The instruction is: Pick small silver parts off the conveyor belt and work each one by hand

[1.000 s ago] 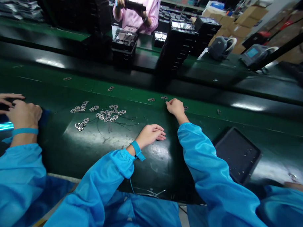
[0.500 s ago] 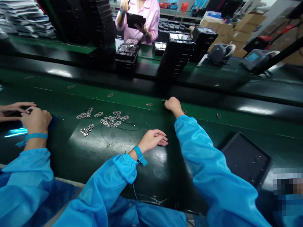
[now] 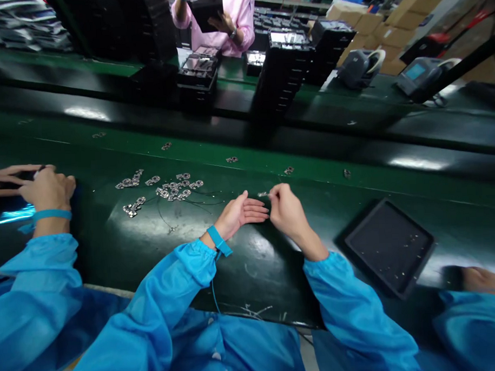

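**Small silvery circuit board (image 3: 263,194) pinched over a dark green worktop (image 3: 242,280)**

The right hand (image 3: 288,208) has its fingertips clamped on one end of the board, near the left hand (image 3: 240,213), whose palm is turned up, fingers stretched, apparently holding nothing. With so small a hold, the board could drop if the pinch loosened or the hands bumped. A leftward sweep might also snag the thin dark wires (image 3: 201,200) and drag boards along.

Counted: one board in hand; five similar metallic boards (image 3: 232,160) spaced along the bright green strip (image 3: 201,152), with a blurred shape (image 3: 25,122) farther left perhaps a sixth; three overlapping clumps (image 3: 178,188), their total uncountable, and one lone board (image 3: 152,180); one square black tray (image 3: 374,227) holding scattered bits (image 3: 411,236).
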`<action>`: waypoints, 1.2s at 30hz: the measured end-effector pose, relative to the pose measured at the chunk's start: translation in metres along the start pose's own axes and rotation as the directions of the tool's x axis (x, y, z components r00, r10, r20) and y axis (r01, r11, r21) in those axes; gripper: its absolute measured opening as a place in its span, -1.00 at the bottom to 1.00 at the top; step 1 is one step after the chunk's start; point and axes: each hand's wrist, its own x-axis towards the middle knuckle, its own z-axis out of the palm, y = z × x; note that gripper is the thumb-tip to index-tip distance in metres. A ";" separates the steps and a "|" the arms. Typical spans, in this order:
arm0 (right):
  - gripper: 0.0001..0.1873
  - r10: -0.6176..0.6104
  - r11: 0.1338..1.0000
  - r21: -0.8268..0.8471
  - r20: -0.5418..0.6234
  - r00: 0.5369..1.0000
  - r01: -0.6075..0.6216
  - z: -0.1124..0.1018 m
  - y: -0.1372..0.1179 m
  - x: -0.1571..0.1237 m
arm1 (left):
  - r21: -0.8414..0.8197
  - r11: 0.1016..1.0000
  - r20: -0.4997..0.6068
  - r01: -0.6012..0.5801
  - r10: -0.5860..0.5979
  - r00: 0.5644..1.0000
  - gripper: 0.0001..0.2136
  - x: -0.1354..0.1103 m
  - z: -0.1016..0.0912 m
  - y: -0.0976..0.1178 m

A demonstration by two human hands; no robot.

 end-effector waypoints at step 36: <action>-0.79 -0.110 0.972 -0.193 0.139 0.984 0.136 -0.012 -0.010 -0.048 | 0.249 0.961 0.011 -0.118 0.119 0.993 -0.56 -0.005 0.002 -0.008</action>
